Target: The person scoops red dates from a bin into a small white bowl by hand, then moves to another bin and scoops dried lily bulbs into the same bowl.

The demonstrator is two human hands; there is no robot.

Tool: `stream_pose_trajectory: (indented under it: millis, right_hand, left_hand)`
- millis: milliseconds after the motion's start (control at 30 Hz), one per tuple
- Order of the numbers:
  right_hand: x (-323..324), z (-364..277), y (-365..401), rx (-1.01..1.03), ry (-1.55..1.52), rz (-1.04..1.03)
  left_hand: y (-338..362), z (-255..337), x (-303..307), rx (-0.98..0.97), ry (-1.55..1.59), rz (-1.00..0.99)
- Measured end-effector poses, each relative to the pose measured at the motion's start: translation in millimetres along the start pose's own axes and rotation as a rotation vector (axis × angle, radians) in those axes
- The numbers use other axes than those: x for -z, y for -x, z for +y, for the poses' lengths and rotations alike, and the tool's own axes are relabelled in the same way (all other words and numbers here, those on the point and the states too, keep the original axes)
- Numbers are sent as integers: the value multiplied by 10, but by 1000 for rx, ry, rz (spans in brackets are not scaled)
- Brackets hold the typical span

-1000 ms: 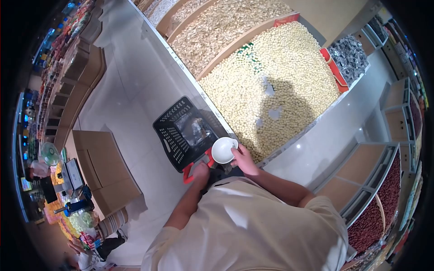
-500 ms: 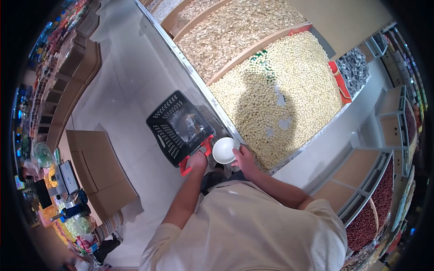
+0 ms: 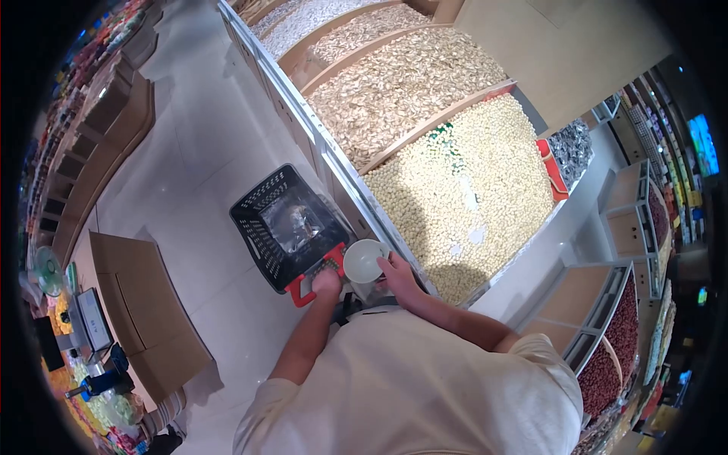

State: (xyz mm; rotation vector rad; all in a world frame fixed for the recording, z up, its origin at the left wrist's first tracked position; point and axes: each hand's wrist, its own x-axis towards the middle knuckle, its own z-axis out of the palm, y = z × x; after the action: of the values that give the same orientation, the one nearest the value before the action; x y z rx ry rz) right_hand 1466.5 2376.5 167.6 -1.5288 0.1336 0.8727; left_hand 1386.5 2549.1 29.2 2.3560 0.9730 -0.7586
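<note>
My left hand (image 3: 327, 283) is closed around the red handle (image 3: 301, 291) of a black shopping basket (image 3: 253, 241). Inside the basket lies a clear plastic bag (image 3: 291, 227), its contents too small to make out. Pinched by its rim in my right hand (image 3: 397, 279) is a white bowl (image 3: 364, 262), tilted so that I look into it; nothing shows inside. The bowl is beside the basket handle, just left of the edge of a bin heaped with pale, round, bean-like pieces (image 3: 500, 182).
Beyond a wooden divider (image 3: 436, 129) lie flat beige flakes (image 3: 402, 83). Tiled floor (image 3: 189, 205) stretches along the left. A cardboard-coloured counter (image 3: 148, 311) with a scale (image 3: 96, 318) stands left; bins of dark red pieces (image 3: 603, 379) are at right.
My view has shifted, showing more of the bins at the top. The basket, bowl and both hands sit slightly further left in view. Both grips are unchanged.
</note>
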Motion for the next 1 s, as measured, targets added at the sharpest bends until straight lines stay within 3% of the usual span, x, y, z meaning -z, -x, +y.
stream_pose_trajectory:
  millis: [300, 633, 800, 900, 1000]
  right_hand:
    - [-95, -196, -64, -27, -12, 69]
    - [-270, -328, -419, -56, -35, 99]
    - [-453, -488, -876, -95, -62, 80]
    - [-608, -645, -1094, -87, -59, 26]
    - [-780, -752, -1372, -52, -57, 33]
  left_hand:
    - [-360, -425, 269, -65, -40, 76]
    - [-731, -272, 433, 3, -3, -20]
    - [-996, -411, 447, -99, -126, 75]
    - [-922, -297, 1005, -22, -87, -23]
    - [-1152, -347, 1266, -2, -121, 3]
